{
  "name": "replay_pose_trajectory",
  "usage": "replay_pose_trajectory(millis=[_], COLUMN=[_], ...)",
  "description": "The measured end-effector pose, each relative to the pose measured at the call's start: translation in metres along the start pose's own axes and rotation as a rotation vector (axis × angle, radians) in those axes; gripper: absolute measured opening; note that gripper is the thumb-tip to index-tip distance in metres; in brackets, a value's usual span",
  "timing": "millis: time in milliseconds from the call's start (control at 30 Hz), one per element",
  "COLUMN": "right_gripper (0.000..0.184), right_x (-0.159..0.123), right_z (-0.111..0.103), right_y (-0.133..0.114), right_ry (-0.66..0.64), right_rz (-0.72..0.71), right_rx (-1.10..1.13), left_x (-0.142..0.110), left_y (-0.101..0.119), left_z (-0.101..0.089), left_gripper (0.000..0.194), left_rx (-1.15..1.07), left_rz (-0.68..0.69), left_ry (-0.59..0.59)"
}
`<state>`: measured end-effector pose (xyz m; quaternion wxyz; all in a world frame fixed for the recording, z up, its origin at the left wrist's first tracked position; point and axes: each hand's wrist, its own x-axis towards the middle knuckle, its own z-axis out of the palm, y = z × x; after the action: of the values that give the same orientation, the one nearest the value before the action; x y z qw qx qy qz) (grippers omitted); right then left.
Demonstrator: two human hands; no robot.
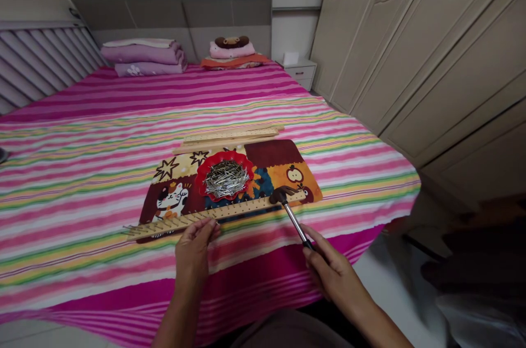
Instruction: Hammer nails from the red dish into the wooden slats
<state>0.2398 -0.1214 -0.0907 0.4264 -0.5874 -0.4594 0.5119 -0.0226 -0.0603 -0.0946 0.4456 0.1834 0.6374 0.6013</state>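
My right hand [329, 263] is closed round the black grip of a hammer [293, 221] with a silver shaft. Its dark claw head lies over the right part of a long, narrow wooden strip [246, 207]. Many nails stick out of the strip, thickest towards its left end. Just in front of the strip, my left hand [197, 235] pinches thumb and fingers together; a tiny pale speck shows at the tips, too small to name. Behind the strip, a red scalloped bowl [200, 186] holds a heap of loose nails [227, 178].
Under the bowl and strip lies a patterned mat [273, 153] on a striped bedspread [82, 172]. More wooden strips [232, 135] lie behind the mat. Folded bedding [143, 55] is stacked by the headboard. A wardrobe [402, 52] stands to the right.
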Motion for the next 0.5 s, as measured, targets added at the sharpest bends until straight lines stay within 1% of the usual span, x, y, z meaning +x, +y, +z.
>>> replay_pose_trajectory(millis=[67, 167, 233, 300, 433, 500], right_gripper=[0.058, 0.059, 0.060, 0.060, 0.061, 0.060], right_x=[0.000, -0.001, -0.001, 0.000, 0.001, 0.001], right_z=[0.000, 0.000, 0.001, 0.001, 0.002, 0.003], right_y=[0.001, 0.001, 0.001, 0.001, 0.004, 0.006], right_ry=[-0.011, -0.009, -0.003, -0.007, -0.028, -0.033], right_rz=[0.010, 0.020, 0.024, 0.026, 0.008, -0.004], right_rx=[-0.004, -0.007, -0.011, -0.020, -0.040, -0.048], left_x=[0.001, 0.003, 0.004, 0.004, 0.005, 0.006], left_y=[-0.005, -0.011, -0.014, -0.018, -0.027, -0.032], left_z=[0.003, 0.006, 0.007, 0.009, 0.013, 0.016], left_gripper=[0.028, 0.029, 0.030, 0.031, 0.031, 0.031], left_rx=[0.097, 0.303, 0.391, 0.430, 0.464, 0.430], left_rz=[0.067, 0.180, 0.226, 0.256, 0.351, 0.395], left_ry=[0.012, 0.058, 0.072, 0.096, 0.194, 0.198])
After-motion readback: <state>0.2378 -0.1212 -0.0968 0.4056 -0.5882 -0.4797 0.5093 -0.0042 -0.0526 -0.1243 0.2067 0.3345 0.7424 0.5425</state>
